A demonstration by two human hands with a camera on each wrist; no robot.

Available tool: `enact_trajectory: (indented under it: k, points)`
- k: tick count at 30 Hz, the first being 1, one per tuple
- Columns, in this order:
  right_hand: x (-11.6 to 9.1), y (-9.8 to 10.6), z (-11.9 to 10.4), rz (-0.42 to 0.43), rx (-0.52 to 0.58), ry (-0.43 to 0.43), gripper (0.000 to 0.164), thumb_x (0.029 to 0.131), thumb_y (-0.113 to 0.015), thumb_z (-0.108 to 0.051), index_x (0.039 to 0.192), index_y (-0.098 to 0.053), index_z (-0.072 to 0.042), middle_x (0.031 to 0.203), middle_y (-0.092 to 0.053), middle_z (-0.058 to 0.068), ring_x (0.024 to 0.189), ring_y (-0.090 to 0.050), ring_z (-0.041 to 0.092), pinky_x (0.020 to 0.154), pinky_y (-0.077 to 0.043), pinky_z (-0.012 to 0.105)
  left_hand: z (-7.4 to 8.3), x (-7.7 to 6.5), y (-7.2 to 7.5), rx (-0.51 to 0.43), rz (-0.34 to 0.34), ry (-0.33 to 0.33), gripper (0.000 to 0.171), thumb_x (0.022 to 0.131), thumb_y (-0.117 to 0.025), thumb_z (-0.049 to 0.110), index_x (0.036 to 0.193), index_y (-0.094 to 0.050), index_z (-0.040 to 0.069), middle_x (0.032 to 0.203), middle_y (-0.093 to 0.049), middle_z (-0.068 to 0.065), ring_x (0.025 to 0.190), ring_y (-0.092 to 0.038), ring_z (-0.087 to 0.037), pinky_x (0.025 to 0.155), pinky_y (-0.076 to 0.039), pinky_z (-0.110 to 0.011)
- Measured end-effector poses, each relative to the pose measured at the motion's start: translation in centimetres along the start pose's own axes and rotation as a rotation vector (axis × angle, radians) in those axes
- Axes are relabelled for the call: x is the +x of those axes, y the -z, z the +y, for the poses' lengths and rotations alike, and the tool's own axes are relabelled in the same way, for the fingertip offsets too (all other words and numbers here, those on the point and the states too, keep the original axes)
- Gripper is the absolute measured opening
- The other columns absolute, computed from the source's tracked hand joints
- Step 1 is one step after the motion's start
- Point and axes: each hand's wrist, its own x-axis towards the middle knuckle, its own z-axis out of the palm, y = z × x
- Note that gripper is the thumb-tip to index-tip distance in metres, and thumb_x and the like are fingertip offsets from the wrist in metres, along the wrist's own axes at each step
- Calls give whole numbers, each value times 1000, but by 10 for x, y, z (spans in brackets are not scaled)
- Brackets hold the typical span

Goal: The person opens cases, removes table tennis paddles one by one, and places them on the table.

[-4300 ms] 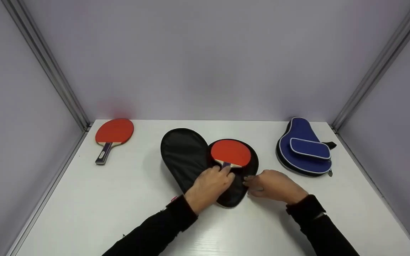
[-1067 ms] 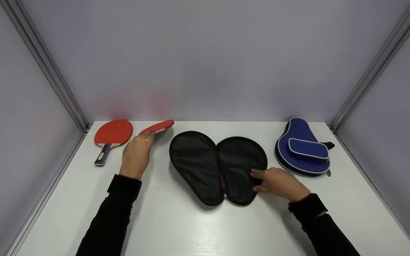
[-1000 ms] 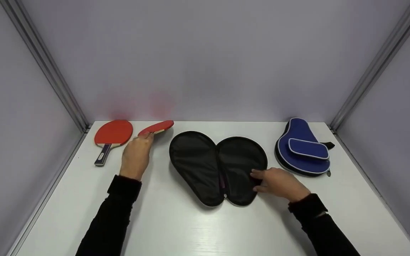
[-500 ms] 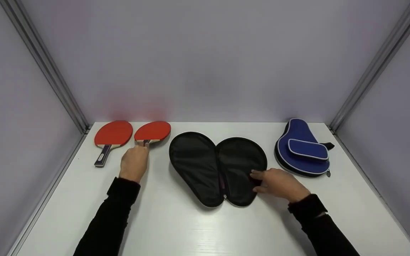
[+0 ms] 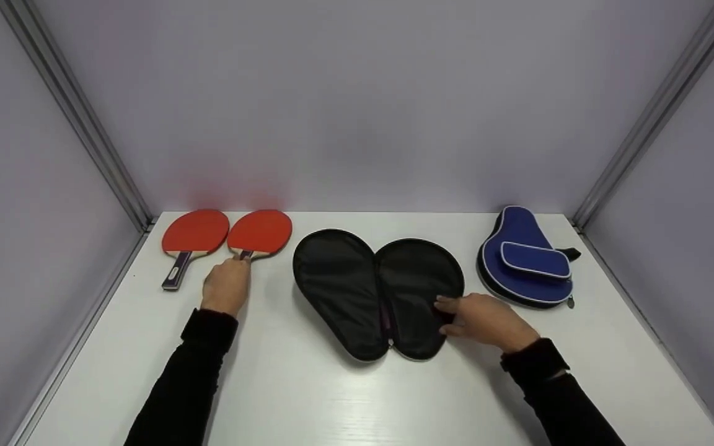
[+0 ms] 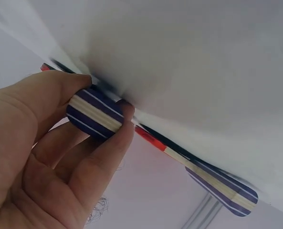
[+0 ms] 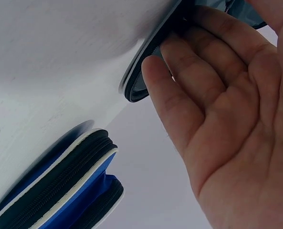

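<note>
My left hand pinches the handle of a red table tennis bat, which lies at the back left of the table. In the left wrist view, thumb and fingertips close around its striped handle. A second red bat lies just left of it, handle toward me. In the middle, a black zippered bat case is unfolded into two halves, inner sides up. My right hand rests at the right half's edge; in the right wrist view its fingers are loosely extended with their tips at the rim.
A closed blue bat case with white piping and a front pocket lies at the back right. The white table ends at pale walls at the back and both sides, with metal posts in the corners.
The red bat has gone from the black case to the back left, carried in my left hand. Its blade has come down from tilted to flat beside the other bat. The right hand stays at the case.
</note>
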Motion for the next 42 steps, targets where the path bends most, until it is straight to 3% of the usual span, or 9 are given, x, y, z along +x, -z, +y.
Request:
enact_trajectory:
  k: [7, 15, 18, 23, 30, 36, 42]
  points:
    - [0, 2, -1, 1, -4, -1, 51, 104, -90, -38, 145, -83, -6, 151, -82, 16, 105, -87, 42, 89, -72, 53, -8, 0, 1, -52, -9, 18, 26, 117, -55, -5, 120, -79, -16, 100, -81, -40, 87, -85, -57, 70, -73, -65]
    - [-1, 2, -1, -4, 13, -1, 52, 105, -90, -36, 146, -82, -5, 152, -81, 17, 105, -87, 41, 88, -72, 52, -8, -1, 5, -96, -28, 23, 20, 112, -62, -6, 108, -78, -17, 98, -81, -39, 88, -85, -55, 72, -73, -65]
    - [-1, 2, -1, -4, 16, 7, 52, 105, -90, -36, 146, -82, -5, 152, -81, 17, 104, -88, 40, 87, -72, 51, -2, -1, 7, -131, -28, 10, 17, 109, -70, -2, 109, -79, -17, 99, -82, -37, 91, -85, -55, 77, -73, -66]
    - [-1, 2, 0, -8, 18, 14, 52, 105, -89, -36, 147, -82, -5, 152, -80, 17, 105, -88, 41, 89, -72, 52, 15, 1, 12, -178, -11, -48, 28, 109, -78, 7, 129, -79, -13, 111, -85, -33, 102, -86, -51, 90, -73, -64]
    - [0, 2, 1, -19, 37, 17, 54, 106, -89, -36, 148, -81, -4, 154, -79, 19, 108, -87, 42, 92, -72, 53, 39, 1, 22, -261, 66, -124, 41, 111, -77, 13, 146, -75, -10, 137, -83, -30, 117, -85, -50, 102, -71, -63]
    - [1, 1, 3, -10, 26, 34, 53, 106, -89, -35, 147, -81, -3, 153, -80, 19, 105, -87, 41, 90, -72, 52, 51, -1, 33, -355, 122, -143, 40, 116, -71, 15, 150, -75, -6, 145, -82, -27, 123, -85, -48, 105, -71, -62]
    - [-1, 0, 3, -10, 29, 33, 53, 106, -89, -34, 148, -80, -2, 153, -80, 21, 104, -87, 41, 88, -72, 52, 58, -4, 37, -422, 89, -140, 44, 119, -68, 23, 152, -75, -5, 149, -80, -26, 136, -81, -45, 117, -66, -62]
